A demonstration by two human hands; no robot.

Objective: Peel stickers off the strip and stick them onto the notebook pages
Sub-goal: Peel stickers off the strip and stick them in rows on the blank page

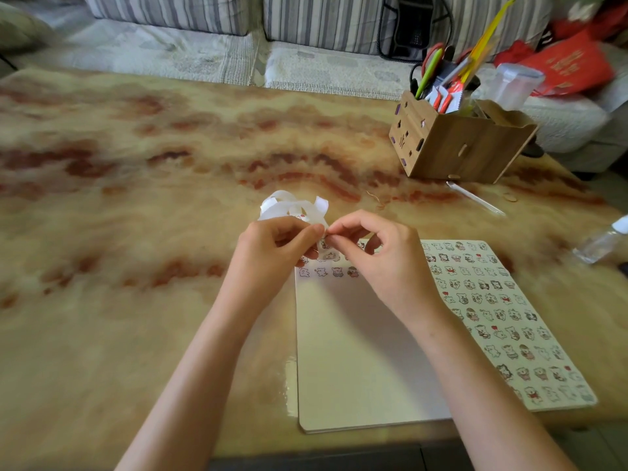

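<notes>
An open notebook (pixel 360 351) lies at the table's near edge. Its left page is mostly blank, with a few rows of small cartoon stickers along the top. The right page (pixel 503 317) is covered with several rows of them. A curled white sticker strip (pixel 289 207) loops up above the notebook's far left corner. My left hand (pixel 275 256) pinches the strip between thumb and fingers. My right hand (pixel 377 260) meets it fingertip to fingertip and pinches at a sticker on the strip; the sticker itself is mostly hidden by my fingers.
A wooden organiser box (pixel 455 144) with pens and scissors stands at the far right of the marbled table (pixel 153 198). A clear plastic bottle (pixel 601 243) lies at the right edge. A thin white stick (pixel 475 198) lies in front of the box. A sofa runs behind the table.
</notes>
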